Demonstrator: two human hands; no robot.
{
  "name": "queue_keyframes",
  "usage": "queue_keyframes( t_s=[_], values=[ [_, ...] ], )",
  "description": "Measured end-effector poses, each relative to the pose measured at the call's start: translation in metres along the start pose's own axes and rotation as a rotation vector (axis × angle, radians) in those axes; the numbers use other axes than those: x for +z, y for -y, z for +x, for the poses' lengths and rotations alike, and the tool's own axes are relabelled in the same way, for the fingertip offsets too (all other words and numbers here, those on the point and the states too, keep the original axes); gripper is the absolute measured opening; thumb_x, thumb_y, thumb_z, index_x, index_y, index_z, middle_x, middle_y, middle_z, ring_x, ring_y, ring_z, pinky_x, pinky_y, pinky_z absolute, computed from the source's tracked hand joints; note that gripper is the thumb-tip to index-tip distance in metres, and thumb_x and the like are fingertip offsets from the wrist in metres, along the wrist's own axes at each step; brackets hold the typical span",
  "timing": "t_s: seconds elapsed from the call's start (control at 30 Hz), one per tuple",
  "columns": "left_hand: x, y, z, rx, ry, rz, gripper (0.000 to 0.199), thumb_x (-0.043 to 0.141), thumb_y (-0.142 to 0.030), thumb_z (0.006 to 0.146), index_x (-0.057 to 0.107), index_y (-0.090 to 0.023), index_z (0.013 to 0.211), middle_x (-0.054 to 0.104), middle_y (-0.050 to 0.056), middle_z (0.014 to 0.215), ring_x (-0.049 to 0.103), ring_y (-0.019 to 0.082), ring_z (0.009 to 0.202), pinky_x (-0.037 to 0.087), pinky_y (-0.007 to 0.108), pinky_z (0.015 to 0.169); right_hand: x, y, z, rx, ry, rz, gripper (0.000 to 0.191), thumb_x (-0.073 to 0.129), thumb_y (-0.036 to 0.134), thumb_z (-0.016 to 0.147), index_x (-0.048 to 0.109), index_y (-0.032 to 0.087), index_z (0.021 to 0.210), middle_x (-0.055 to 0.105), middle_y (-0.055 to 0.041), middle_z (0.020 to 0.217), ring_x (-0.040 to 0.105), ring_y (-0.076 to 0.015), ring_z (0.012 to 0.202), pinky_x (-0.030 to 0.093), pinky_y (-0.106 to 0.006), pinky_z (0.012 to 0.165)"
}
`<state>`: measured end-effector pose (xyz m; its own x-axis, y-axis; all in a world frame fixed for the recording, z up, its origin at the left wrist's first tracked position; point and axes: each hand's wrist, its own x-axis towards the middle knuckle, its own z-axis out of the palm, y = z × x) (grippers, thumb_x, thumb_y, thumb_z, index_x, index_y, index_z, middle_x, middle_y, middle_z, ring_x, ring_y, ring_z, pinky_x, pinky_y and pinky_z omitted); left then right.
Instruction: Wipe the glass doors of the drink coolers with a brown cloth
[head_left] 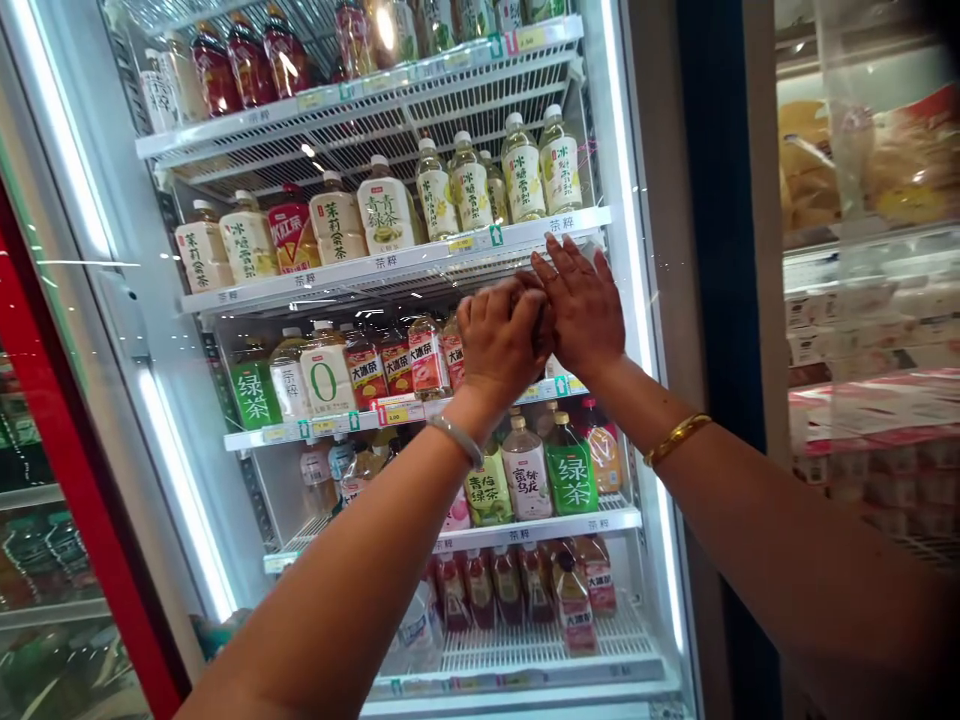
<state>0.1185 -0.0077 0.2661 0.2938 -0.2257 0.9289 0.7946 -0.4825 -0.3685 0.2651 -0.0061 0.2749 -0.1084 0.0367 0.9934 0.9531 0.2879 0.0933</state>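
Note:
My left hand, with a silver bangle on the wrist, is raised in front of the third shelf. Its fingers are curled in, and whatever may be inside them is hidden. Against its fingertips, my right hand is up with fingers stretched out, below the edge of the second shelf. A gold bracelet circles the right wrist. Behind the hands stand iced tea bottles, partly covered by my left hand. Pear drink bottles stand upright on the shelf above.
The lit drinks cooler has several wire shelves of bottles. Lower down are a green tea bottle and dark bottles. A red-framed cooler stands at left. Packaged goods fill shelving at right.

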Motion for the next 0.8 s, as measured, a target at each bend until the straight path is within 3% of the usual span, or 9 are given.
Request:
queue_keyframes(
  t_s=[0.1, 0.2, 0.27, 0.37, 0.47, 0.57, 0.67, 0.73, 0.8],
  values=[
    [-0.011, 0.002, -0.039, 0.169, 0.033, -0.028, 0.019, 0.059, -0.036, 0.096, 0.069, -0.028, 0.109, 0.067, 0.009, 0.123, 0.056, 0.028, 0.115, 0.037, 0.047, 0.106, -0.001, 0.001, 0.000, 0.006, 0.000, 0.002, 0.053, 0.032, 0.028, 0.102, 0.044, 0.024, 0.154, 0.033, -0.0030, 0.168, 0.028, -0.0239, 0.158, 0.017, -0.055, 0.133],
    [-0.018, 0.019, -0.038, 0.343, 0.122, -0.030, 0.020, 0.058, -0.036, 0.096, 0.070, -0.031, 0.112, 0.068, 0.008, 0.122, 0.057, 0.028, 0.113, 0.038, 0.046, 0.105, -0.002, 0.002, 0.000, 0.009, 0.003, 0.012, 0.055, 0.034, 0.024, 0.101, 0.042, 0.026, 0.155, 0.033, -0.0011, 0.168, 0.027, -0.0227, 0.158, 0.017, -0.054, 0.134],
    [-0.015, 0.030, -0.014, 0.253, 0.142, -0.009, 0.022, 0.055, -0.037, 0.098, 0.070, -0.031, 0.114, 0.067, 0.008, 0.124, 0.057, 0.028, 0.113, 0.038, 0.046, 0.103, -0.003, 0.003, -0.001, 0.016, 0.007, 0.009, 0.054, 0.033, 0.024, 0.102, 0.043, 0.026, 0.154, 0.033, -0.0012, 0.168, 0.027, -0.0227, 0.158, 0.016, -0.053, 0.134],
    [-0.005, 0.034, 0.018, 0.008, 0.058, 0.012, 0.025, 0.055, -0.037, 0.098, 0.069, -0.029, 0.116, 0.065, 0.011, 0.128, 0.055, 0.030, 0.116, 0.036, 0.049, 0.105, -0.004, 0.004, -0.002, 0.021, -0.001, -0.002, 0.052, 0.033, 0.023, 0.102, 0.045, 0.025, 0.153, 0.034, -0.0016, 0.167, 0.028, -0.0224, 0.158, 0.016, -0.052, 0.134],
    [-0.001, 0.021, 0.011, -0.042, 0.016, 0.004, 0.024, 0.054, -0.037, 0.098, 0.069, -0.028, 0.114, 0.065, 0.011, 0.126, 0.055, 0.030, 0.117, 0.036, 0.049, 0.105, -0.005, 0.004, -0.001, 0.023, 0.006, -0.008, 0.053, 0.035, 0.023, 0.101, 0.046, 0.025, 0.153, 0.034, -0.0010, 0.167, 0.028, -0.0221, 0.158, 0.017, -0.052, 0.135],
    [-0.009, 0.007, -0.028, 0.068, 0.060, -0.017, 0.021, 0.055, -0.037, 0.098, 0.071, -0.029, 0.110, 0.067, 0.010, 0.122, 0.056, 0.028, 0.115, 0.037, 0.047, 0.103, -0.005, 0.004, -0.001, 0.019, 0.016, -0.006, 0.053, 0.037, 0.025, 0.101, 0.045, 0.025, 0.153, 0.034, -0.0010, 0.167, 0.028, -0.0223, 0.158, 0.018, -0.052, 0.134],
    [-0.021, 0.012, -0.053, 0.342, 0.156, -0.050, 0.018, 0.060, -0.036, 0.096, 0.071, -0.032, 0.110, 0.068, 0.007, 0.124, 0.057, 0.026, 0.113, 0.037, 0.046, 0.105, -0.004, 0.004, -0.001, 0.019, 0.003, 0.007, 0.054, 0.037, 0.024, 0.100, 0.045, 0.026, 0.154, 0.035, -0.0002, 0.167, 0.029, -0.0219, 0.158, 0.018, -0.053, 0.134],
    [-0.025, 0.027, -0.044, 0.439, 0.205, -0.040, 0.020, 0.059, -0.037, 0.096, 0.070, -0.033, 0.112, 0.068, 0.006, 0.125, 0.058, 0.027, 0.111, 0.038, 0.046, 0.103, -0.003, 0.004, -0.001, 0.016, -0.005, 0.010, 0.055, 0.037, 0.023, 0.100, 0.044, 0.026, 0.154, 0.035, -0.0007, 0.167, 0.029, -0.0221, 0.158, 0.017, -0.053, 0.134],
    [-0.024, 0.043, -0.020, 0.362, 0.190, 0.010, 0.021, 0.057, -0.037, 0.097, 0.069, -0.033, 0.114, 0.068, 0.008, 0.124, 0.058, 0.028, 0.111, 0.039, 0.046, 0.100, -0.003, 0.003, -0.002, 0.008, -0.014, 0.009, 0.054, 0.037, 0.024, 0.100, 0.045, 0.025, 0.154, 0.035, -0.0020, 0.167, 0.029, -0.0228, 0.157, 0.016, -0.052, 0.134]
  ],
)
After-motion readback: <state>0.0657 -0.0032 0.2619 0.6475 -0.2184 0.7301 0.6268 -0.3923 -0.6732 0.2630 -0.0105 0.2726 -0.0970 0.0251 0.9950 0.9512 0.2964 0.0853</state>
